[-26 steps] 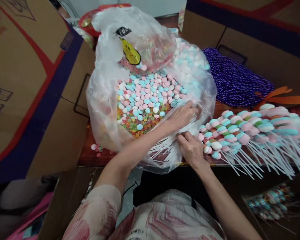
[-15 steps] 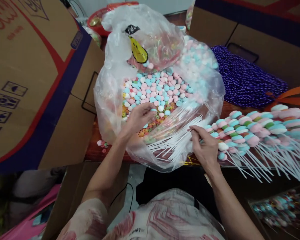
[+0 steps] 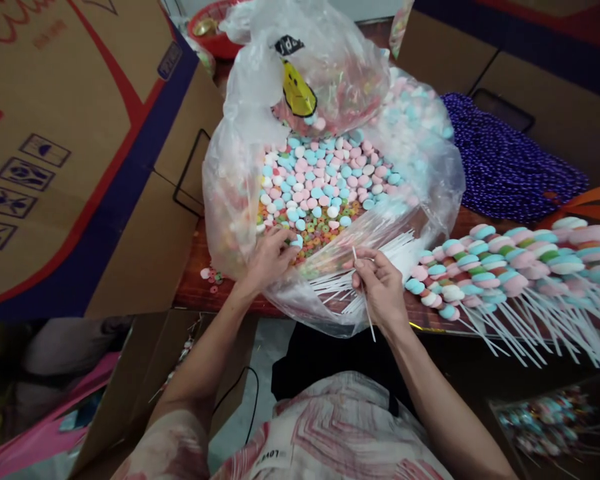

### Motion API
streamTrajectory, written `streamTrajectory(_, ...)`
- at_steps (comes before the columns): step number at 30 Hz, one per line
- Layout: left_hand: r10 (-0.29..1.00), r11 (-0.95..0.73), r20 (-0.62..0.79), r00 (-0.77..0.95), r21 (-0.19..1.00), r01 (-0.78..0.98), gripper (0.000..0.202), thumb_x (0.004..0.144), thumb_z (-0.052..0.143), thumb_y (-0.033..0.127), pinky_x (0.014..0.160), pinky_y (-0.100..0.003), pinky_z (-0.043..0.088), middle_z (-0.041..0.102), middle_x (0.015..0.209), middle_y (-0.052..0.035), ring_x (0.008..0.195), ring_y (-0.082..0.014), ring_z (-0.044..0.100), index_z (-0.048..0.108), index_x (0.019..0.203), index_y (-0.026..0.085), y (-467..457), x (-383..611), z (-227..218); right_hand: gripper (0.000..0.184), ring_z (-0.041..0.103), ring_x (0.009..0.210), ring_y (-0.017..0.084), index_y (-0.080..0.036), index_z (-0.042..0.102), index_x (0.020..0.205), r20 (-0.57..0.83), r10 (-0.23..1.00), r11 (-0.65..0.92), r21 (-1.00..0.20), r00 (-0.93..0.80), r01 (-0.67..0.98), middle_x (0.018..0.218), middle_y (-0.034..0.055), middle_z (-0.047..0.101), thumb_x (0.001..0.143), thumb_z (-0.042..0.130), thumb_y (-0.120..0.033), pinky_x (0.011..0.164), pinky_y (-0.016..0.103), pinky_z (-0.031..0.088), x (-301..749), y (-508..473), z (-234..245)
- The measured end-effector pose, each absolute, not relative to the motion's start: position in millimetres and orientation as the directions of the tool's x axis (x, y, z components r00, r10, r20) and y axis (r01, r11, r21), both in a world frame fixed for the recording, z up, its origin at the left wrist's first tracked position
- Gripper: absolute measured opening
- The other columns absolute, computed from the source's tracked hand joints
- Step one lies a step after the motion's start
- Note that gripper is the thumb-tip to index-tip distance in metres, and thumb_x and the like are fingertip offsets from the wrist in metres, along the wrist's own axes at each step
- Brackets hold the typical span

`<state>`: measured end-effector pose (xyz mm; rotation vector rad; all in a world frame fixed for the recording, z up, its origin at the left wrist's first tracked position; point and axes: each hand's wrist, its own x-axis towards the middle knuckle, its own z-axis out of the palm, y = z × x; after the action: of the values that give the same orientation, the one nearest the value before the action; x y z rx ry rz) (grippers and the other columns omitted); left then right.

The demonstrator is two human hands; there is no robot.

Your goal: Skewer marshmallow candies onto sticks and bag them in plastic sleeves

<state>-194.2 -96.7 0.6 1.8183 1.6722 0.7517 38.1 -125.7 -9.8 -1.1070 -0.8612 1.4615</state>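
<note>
My left hand [image 3: 269, 259] is closed at the fingertips on a pale blue marshmallow [image 3: 297, 241], low over the near left part of the open plastic bag [image 3: 230, 160]. My right hand [image 3: 383, 287] pinches a thin white stick [image 3: 370, 317], tilted, with its upper tip bare. Loose pink, blue and white marshmallows [image 3: 325, 173] fill the bag's opening. Small ring-shaped gummy candies [image 3: 320, 239] lie nearer me. A bundle of white sticks [image 3: 337, 285] rests on the bag's front, just beyond my right hand.
Finished-looking candy skewers [image 3: 505, 260] lie piled at the right, sticks overhanging the table edge. Behind them sits purple cord [image 3: 505, 160]. Large cardboard boxes stand left [image 3: 145, 220] and back right [image 3: 460, 53]. A red basket [image 3: 220, 43] is at the back.
My right hand has drawn a stick from the bundle and moved left with it. My left hand has pulled back toward me with a marshmallow. The view has shifted slightly.
</note>
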Motion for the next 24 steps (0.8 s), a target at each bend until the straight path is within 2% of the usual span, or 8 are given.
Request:
streamTrajectory(2,0.994,-0.103,0.084,0.063,0.673,0.732,0.009,0.085,0.062,0.016,0.076,-0.03,0.052,0.059,0.1,-0.0024,0.071,-0.0126,0.06,0.061,0.093,0.019,-96,-190,-2,0.028,0.046,0.047,0.006,-0.02,0.064,0.092,-0.209,0.978,-0.205,-0.934,-0.018,-0.294,0.07,-0.0017,0.068,0.076,0.076,-0.04,0.042,0.019,0.034,35,-126,-12)
streamTrajectory(5,0.981,-0.167,0.176,0.075,0.592,0.788,0.02,0.087,0.06,0.014,0.085,-0.033,0.051,0.058,0.105,-0.0057,0.087,-0.0181,0.059,0.059,0.106,0.019,-98,-184,-5,0.026,0.045,0.049,0.007,-0.019,0.07,0.09,-0.202,0.979,-0.197,-0.95,-0.008,-0.243,0.066,-0.0028,0.063,0.074,0.075,-0.038,0.044,0.02,0.033,33,-125,-14)
streamTrajectory(8,0.976,-0.206,0.17,0.133,0.543,0.814,0.026,0.091,0.056,0.014,0.09,-0.035,0.05,0.055,0.11,-0.0083,0.098,-0.0214,0.059,0.06,0.116,0.018,-102,-182,-4,0.023,0.046,0.05,0.009,-0.018,0.073,0.09,-0.172,0.984,-0.178,-0.972,-0.05,-0.154,0.058,-0.0048,0.055,0.078,0.071,-0.038,0.047,0.022,0.037,34,-126,-15)
streamTrajectory(11,0.978,-0.207,0.124,0.166,0.548,0.81,0.027,0.09,0.056,0.013,0.089,-0.034,0.05,0.055,0.11,-0.0078,0.094,-0.0204,0.059,0.062,0.115,0.019,-105,-186,0,0.027,0.046,0.049,0.01,-0.018,0.074,0.095,-0.131,0.987,-0.134,-0.991,-0.087,-0.029,0.061,-0.0035,0.057,0.086,0.064,-0.041,0.048,0.024,0.038,35,-129,-14)
streamTrajectory(14,0.978,-0.209,0.117,0.175,0.614,0.761,0.028,0.087,0.057,0.012,0.089,-0.034,0.05,0.061,0.11,-0.0071,0.091,-0.0191,0.061,0.062,0.114,0.019,-106,-190,0,0.029,0.05,0.054,0.011,-0.018,0.074,0.105,-0.034,0.994,-0.021,-0.992,-0.107,0.125,0.064,-0.0025,0.059,0.092,0.058,-0.038,0.056,0.026,0.043,34,-132,-16)
streamTrajectory(17,0.991,-0.136,0.118,0.069,0.791,0.596,0.027,0.087,0.058,0.017,0.08,-0.03,0.053,0.068,0.102,-0.0051,0.083,-0.0163,0.064,0.063,0.114,0.019,-105,-187,-6,0.028,0.056,0.062,0.014,-0.019,0.074,0.104,0.061,0.988,0.098,-0.959,-0.144,0.264,0.067,-0.0011,0.06,0.094,0.052,-0.032,0.064,0.027,0.045,30,-134,-19)
streamTrajectory(20,0.999,0.012,-0.001,-0.049,0.97,0.243,0.032,0.086,0.063,0.027,0.067,-0.026,0.054,0.071,0.088,-0.0025,0.071,-0.0137,0.066,0.065,0.116,0.017,-104,-178,-14,0.026,0.057,0.064,0.015,-0.019,0.073,0.092,0.133,0.975,0.186,-0.928,-0.179,0.322,0.07,0.0004,0.061,0.094,0.049,-0.028,0.066,0.027,0.045,25,-134,-17)
streamTrajectory(24,0.985,0.1,-0.104,-0.139,0.994,-0.036,0.036,0.077,0.077,0.037,0.068,-0.024,0.057,0.074,0.086,-0.0019,0.069,-0.0125,0.068,0.073,0.107,0.016,-103,-161,-17,0.025,0.056,0.062,0.014,-0.019,0.072,0.092,0.139,0.971,0.197,-0.925,-0.192,0.325,0.068,-0.0006,0.061,0.096,0.049,-0.028,0.064,0.025,0.044,20,-131,-9)
